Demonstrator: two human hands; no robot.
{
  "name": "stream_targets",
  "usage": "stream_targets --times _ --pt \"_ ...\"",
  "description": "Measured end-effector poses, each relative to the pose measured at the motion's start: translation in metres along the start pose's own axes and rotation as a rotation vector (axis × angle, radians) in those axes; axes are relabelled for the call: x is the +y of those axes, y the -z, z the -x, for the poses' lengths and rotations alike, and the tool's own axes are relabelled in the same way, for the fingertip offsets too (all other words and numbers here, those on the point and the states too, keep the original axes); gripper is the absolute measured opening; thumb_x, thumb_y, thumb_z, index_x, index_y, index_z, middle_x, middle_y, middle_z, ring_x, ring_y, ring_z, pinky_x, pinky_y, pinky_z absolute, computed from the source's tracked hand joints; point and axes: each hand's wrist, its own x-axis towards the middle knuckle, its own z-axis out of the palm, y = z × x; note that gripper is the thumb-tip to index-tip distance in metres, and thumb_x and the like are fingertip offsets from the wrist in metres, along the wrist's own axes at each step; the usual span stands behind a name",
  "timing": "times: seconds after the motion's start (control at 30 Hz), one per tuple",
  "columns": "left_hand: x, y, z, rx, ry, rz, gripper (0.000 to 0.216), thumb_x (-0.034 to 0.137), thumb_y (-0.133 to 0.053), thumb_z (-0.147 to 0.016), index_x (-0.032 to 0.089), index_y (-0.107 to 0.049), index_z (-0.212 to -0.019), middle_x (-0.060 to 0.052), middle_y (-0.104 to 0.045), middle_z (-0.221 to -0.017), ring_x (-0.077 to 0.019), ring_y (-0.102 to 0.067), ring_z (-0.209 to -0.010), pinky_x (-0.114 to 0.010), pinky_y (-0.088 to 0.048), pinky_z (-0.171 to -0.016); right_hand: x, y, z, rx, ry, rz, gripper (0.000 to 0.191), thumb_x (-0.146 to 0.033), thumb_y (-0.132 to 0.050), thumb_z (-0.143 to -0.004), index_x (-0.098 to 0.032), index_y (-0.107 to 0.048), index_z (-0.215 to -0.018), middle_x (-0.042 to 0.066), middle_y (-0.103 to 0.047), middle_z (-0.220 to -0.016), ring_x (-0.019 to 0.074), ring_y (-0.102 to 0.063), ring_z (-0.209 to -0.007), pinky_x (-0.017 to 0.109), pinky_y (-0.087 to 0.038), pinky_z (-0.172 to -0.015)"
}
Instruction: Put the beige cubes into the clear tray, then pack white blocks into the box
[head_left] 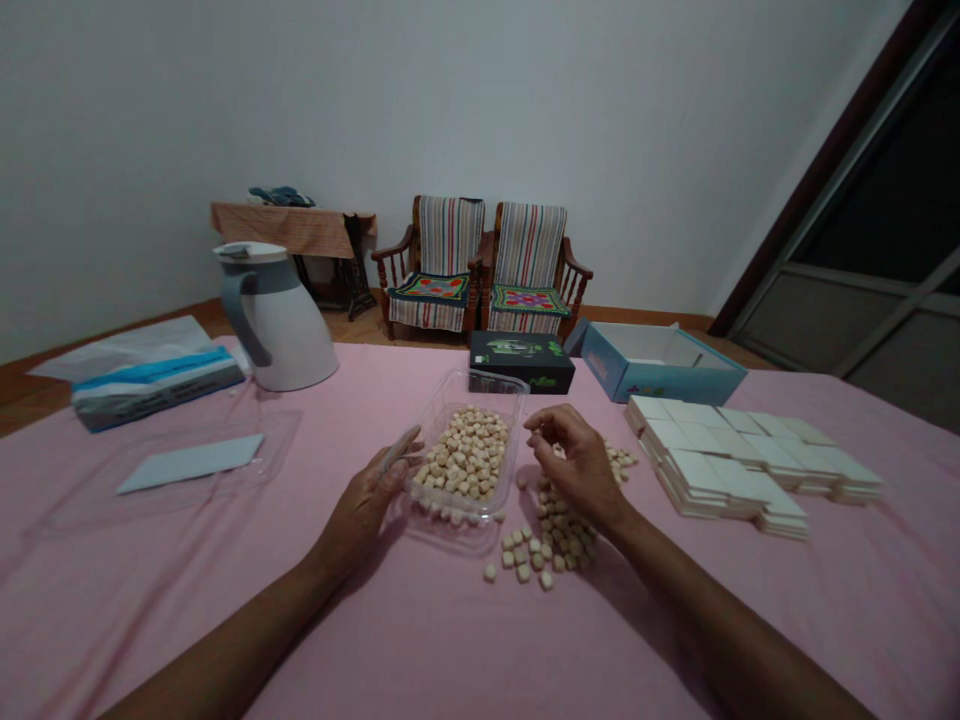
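Observation:
A clear plastic tray point(511, 392) holds several small beige cubes point(469, 455) on the pink tablecloth. My left hand point(371, 500) rests against the tray's left edge, fingers curled on its rim. Just right of the tray hovers my right hand point(574, 465), its fingertips pinched together above a loose heap of the same cubes point(551, 545). What the pinch holds is too small to see.
Stacks of flat white cards point(739, 460) lie at the right. Behind stand a blue open box point(660, 365), a black box point(521, 362) and a white jug point(274, 315). A clear lid with paper point(191, 462) and a tissue pack point(154, 385) lie at the left.

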Motion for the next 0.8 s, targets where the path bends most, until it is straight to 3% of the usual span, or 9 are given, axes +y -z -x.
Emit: stream_targets --times 0.13,0.23,0.37,0.5,0.6,0.8 --pt "0.003 -0.001 0.001 0.007 0.013 0.000 0.059 0.053 -0.041 -0.089 0.020 -0.046 -0.137 -0.013 -0.059 -0.128 -0.0268 -0.057 -0.114 -0.041 -0.045 -0.097 -0.012 -0.001 0.001 -0.057 -0.003 -0.219 0.024 -0.017 -0.053 -0.083 -0.020 -0.062 -0.105 0.005 -0.061 -0.102 0.0143 -0.063 -0.085 0.028 -0.050 -0.077" --pt "0.004 -0.001 0.001 0.015 -0.004 0.015 0.060 0.054 -0.043 -0.088 0.018 -0.048 -0.136 -0.013 -0.060 -0.126 -0.0273 -0.057 -0.114 -0.042 -0.044 -0.098 -0.011 0.000 0.001 -0.035 -0.042 -0.257 0.022 -0.019 -0.052 -0.085 -0.019 -0.061 -0.104 0.005 -0.063 -0.099 0.0149 -0.065 -0.084 0.029 -0.050 -0.077" --pt "0.001 -0.001 0.000 0.011 -0.024 0.025 0.059 0.054 -0.043 -0.088 0.018 -0.048 -0.135 -0.013 -0.059 -0.126 -0.0270 -0.056 -0.115 -0.041 -0.043 -0.099 0.003 0.003 0.000 -0.022 -0.102 -0.059 0.017 -0.011 -0.048 -0.080 -0.018 -0.062 -0.086 0.002 -0.064 -0.081 0.0137 -0.063 -0.072 0.026 -0.047 -0.069" --pt "-0.001 0.000 -0.001 -0.002 -0.017 0.018 0.059 0.054 -0.043 -0.088 0.019 -0.048 -0.136 -0.012 -0.059 -0.126 -0.0263 -0.056 -0.115 -0.041 -0.042 -0.100 0.016 0.000 0.007 -0.322 -0.076 0.235 0.018 -0.006 -0.051 -0.073 -0.017 -0.065 -0.079 0.003 -0.064 -0.078 0.0146 -0.058 -0.075 0.026 -0.042 -0.070" --pt "0.000 0.000 0.000 -0.003 -0.003 0.026 0.059 0.054 -0.042 -0.089 0.019 -0.047 -0.136 -0.012 -0.059 -0.126 -0.0262 -0.055 -0.116 -0.041 -0.042 -0.100 0.017 -0.006 0.014 -0.508 -0.028 0.380 0.013 -0.011 -0.055 -0.078 -0.017 -0.066 -0.079 0.005 -0.063 -0.081 0.0167 -0.056 -0.082 0.027 -0.039 -0.075" --pt "-0.001 0.000 0.000 0.001 -0.012 0.012 0.059 0.054 -0.041 -0.089 0.019 -0.047 -0.136 -0.012 -0.059 -0.127 -0.0265 -0.057 -0.115 -0.041 -0.043 -0.099 0.017 -0.009 0.018 -0.508 -0.032 0.411 0.016 -0.010 -0.049 -0.082 -0.016 -0.063 -0.082 0.006 -0.061 -0.084 0.0164 -0.055 -0.082 0.027 -0.039 -0.074"
